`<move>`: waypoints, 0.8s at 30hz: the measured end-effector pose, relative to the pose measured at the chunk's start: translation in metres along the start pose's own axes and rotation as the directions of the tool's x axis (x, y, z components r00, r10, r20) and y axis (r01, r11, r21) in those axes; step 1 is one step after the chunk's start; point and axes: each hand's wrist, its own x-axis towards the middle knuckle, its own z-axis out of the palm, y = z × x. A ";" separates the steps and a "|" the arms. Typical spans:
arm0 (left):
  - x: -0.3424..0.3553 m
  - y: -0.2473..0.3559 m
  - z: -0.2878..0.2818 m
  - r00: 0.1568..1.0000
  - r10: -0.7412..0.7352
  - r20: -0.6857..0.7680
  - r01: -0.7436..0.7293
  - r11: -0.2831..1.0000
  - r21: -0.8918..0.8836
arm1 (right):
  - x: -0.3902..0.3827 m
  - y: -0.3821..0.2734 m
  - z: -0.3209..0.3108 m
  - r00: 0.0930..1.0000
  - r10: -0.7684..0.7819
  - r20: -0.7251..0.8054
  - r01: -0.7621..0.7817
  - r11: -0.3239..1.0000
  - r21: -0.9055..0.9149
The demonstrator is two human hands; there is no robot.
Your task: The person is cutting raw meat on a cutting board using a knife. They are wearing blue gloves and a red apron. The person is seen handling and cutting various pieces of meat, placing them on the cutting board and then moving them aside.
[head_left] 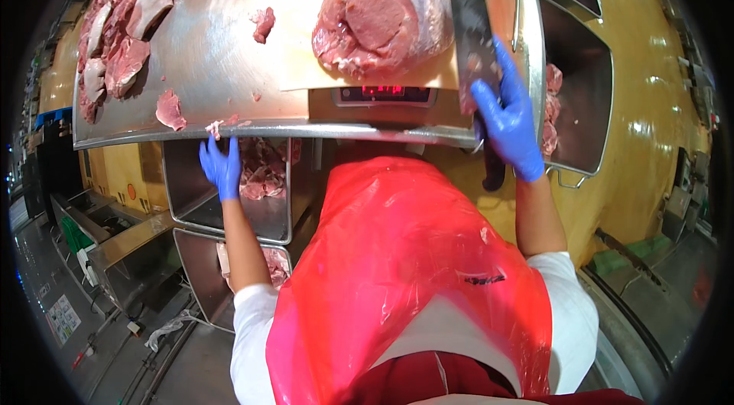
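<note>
shiny metal surface (222, 46) is curving across the top of a wide fisheye view, with a red apron (413, 252) filling six o'clock. at twelve o'clock, a large round cut of raw meat (382, 23) is lying on a yellow sheet (300, 82), a red-lit scale display (420, 97) showing just below it. at ten o'clock, more meat pieces (115, 42) are crowding together.

at one o'clock, a broad knife (468, 15) is standing beside the cut, its dark handle pointing toward five. the right hand (508, 118), at two o'clock, is spanning the knife near its handle, thumb lying over the blade; whether it is gripping, i cannot tell. the left hand (221, 164), at nine o'clock, is hovering open, fingers spread, by a small pale scrap (215, 128) on the surface's near edge. a metal bin (187, 191) holding meat is sitting beneath it.

the step seems to be handling the knife beside the cut; the next move is probably calling for a sure hold on the handle, fingers clear of the edge.
</note>
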 end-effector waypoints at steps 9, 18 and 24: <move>-0.031 -0.096 0.046 0.901 -0.362 -0.238 0.397 0.910 0.119 | 0.008 -0.011 0.026 0.979 -0.083 -0.186 0.062 0.991 -0.119; 0.225 0.124 0.056 0.883 0.413 -0.223 -0.464 0.697 -0.546 | 0.026 -0.016 0.081 0.904 -0.068 -0.422 0.039 0.996 -0.076; 0.212 0.134 0.073 0.512 0.859 -0.011 -0.714 0.418 -0.562 | 0.022 -0.025 0.100 0.902 0.020 -0.431 -0.029 0.999 -0.014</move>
